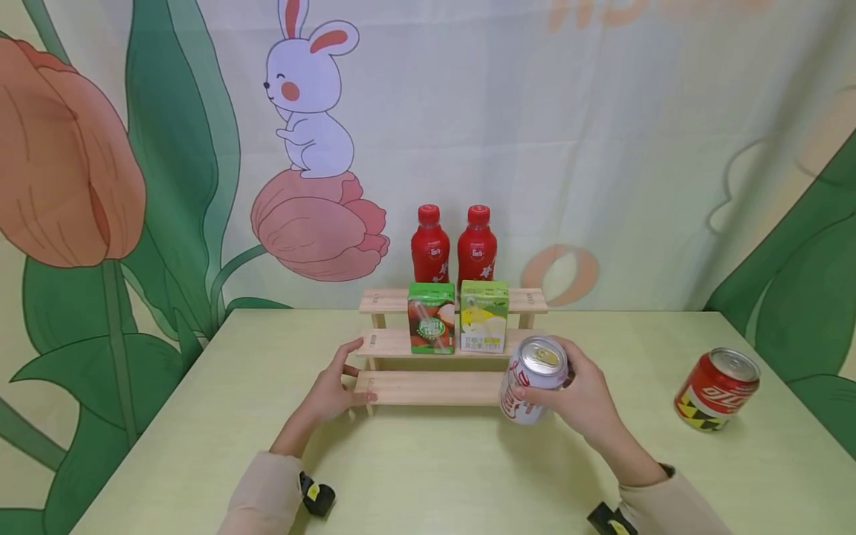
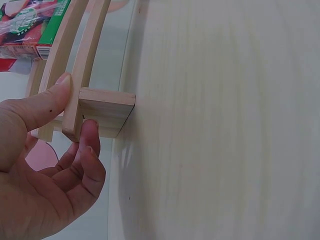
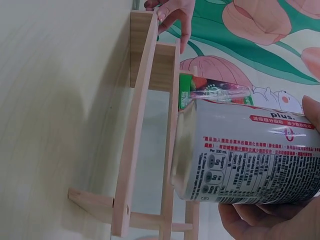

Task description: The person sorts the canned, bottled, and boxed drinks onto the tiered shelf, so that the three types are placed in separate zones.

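Observation:
My right hand (image 1: 588, 390) grips a white soda can (image 1: 531, 383) with red lettering, held upright in front of the right end of a three-step wooden rack (image 1: 428, 388). In the right wrist view the can (image 3: 255, 152) overlaps the rack's steps. My left hand (image 1: 337, 386) pinches the left end of the lowest step, thumb on top and fingers below, as the left wrist view shows. On the middle step stand a green-and-brown juice box (image 1: 431, 319) and a pale green juice box (image 1: 484, 318). Behind them, two red bottles (image 1: 431, 249) stand side by side at the top step.
A red can (image 1: 718, 388) with a yellow-and-black pattern stands on the table (image 1: 428, 475) at the right. Behind the rack hangs a curtain (image 1: 468, 111) printed with a rabbit and tulips. Each wrist wears a small black camera (image 1: 317, 496).

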Demonstrator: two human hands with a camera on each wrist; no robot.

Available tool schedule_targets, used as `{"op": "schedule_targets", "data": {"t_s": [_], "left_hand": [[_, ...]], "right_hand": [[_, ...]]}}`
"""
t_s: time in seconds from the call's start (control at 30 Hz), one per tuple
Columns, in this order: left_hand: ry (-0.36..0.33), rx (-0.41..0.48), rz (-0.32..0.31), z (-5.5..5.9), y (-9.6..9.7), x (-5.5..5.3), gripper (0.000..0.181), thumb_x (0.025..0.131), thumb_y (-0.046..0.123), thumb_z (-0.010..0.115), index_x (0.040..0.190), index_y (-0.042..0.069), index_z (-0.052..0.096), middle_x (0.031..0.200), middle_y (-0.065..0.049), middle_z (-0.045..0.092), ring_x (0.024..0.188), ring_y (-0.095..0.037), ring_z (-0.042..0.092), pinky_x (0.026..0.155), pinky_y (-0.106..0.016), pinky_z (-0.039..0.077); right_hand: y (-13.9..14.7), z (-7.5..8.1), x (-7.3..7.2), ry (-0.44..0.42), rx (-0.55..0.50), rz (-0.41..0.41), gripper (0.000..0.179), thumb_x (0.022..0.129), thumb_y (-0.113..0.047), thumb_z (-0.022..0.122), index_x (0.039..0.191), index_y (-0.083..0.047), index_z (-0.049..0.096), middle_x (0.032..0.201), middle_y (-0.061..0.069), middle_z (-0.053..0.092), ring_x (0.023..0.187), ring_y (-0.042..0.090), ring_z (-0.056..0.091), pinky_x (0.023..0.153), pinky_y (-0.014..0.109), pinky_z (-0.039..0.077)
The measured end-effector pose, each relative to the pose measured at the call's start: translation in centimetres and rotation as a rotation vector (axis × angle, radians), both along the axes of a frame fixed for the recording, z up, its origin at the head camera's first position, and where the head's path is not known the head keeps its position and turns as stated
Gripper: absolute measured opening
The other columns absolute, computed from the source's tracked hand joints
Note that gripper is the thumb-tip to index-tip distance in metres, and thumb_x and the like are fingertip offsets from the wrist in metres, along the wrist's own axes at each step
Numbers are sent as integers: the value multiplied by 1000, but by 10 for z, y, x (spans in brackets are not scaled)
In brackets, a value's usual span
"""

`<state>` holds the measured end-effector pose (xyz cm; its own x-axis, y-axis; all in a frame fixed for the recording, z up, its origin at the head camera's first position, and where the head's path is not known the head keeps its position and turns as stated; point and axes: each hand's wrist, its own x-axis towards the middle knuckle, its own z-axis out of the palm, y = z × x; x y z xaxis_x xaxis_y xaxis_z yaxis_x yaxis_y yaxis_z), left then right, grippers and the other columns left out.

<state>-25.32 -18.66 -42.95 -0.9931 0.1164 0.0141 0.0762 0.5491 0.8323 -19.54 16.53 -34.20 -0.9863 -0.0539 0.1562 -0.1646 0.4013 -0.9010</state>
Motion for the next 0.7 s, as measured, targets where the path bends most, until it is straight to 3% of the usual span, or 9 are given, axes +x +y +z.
{"op": "schedule_targets", "data": {"t_s": [0.3,0.7], "left_hand": [[-10,-7,9,0,0,0,90,71,6,77,141,23,25,110,-20,52,73,-23,51,59,-30,42],[-32,-10,24,2,2,0,90,71,5,77,141,25,24,111,-19,52,76,-24,51,60,-29,42]], "right_hand": [[-15,1,0,-21,-53,36,76,65,-12,83,129,-8,43,118,14,53,104,28,52,83,43,43],[-34,-6,-7,-1,-49,68,73,64,-15,83,127,-9,45,117,11,54,104,27,51,85,45,43]]}}
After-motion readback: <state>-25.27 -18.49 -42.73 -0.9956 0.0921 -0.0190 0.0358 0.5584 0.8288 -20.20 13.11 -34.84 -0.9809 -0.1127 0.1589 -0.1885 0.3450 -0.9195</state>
